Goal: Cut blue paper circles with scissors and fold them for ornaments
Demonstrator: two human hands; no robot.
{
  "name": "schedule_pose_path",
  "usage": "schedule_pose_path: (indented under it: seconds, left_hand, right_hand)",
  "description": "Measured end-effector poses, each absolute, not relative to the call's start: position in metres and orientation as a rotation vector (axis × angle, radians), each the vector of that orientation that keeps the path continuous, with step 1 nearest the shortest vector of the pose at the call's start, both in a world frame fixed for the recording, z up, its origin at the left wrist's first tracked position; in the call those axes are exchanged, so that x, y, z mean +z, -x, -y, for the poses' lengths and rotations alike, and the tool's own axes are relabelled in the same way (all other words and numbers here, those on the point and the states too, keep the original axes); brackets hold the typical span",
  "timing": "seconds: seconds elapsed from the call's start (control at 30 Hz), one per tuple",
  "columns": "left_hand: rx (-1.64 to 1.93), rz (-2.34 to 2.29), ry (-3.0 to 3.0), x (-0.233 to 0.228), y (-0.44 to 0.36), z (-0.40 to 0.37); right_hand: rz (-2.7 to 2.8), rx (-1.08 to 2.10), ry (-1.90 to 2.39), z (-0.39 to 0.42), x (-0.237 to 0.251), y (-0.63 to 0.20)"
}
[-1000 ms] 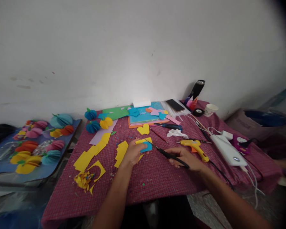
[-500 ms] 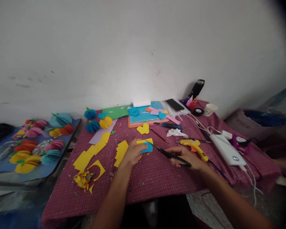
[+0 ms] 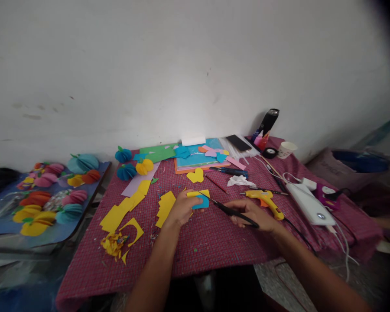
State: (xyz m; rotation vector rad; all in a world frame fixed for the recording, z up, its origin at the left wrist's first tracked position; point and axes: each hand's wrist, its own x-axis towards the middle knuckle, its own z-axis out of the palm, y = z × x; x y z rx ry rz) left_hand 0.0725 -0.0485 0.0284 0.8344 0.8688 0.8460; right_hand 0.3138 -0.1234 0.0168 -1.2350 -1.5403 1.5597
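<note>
My left hand (image 3: 179,209) pinches a small stack of paper, a blue piece (image 3: 201,201) on top of a yellow piece (image 3: 199,193), just above the red checked tablecloth (image 3: 211,242). My right hand (image 3: 251,215) grips black scissors (image 3: 226,209), whose blades point left and reach the blue piece's edge. A yellow heart cutout (image 3: 196,175) lies just beyond the held paper.
Yellow paper offcuts (image 3: 126,208) and crumpled scraps (image 3: 113,245) lie left. A yellow glue gun (image 3: 265,199), white power bank (image 3: 307,203), cables, screwdriver (image 3: 230,171), paper cup (image 3: 286,149), black bottle (image 3: 268,121) and coloured sheets (image 3: 195,156) sit behind and right. A side board (image 3: 6,229) holds paper balls (image 3: 42,199).
Almost nothing differs: both hands stay where they were, with the scissors at the blue paper; the view has shifted very slightly.
</note>
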Motion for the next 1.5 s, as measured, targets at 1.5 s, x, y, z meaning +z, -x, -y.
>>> schedule_pose_path:
  seconds: [1.5]
  left_hand:
    - [0.76,-0.765,-0.942,0.008,-0.069,0.044]
  right_hand:
    - [1.486,1.674,1.202,0.122,0.015,-0.317]
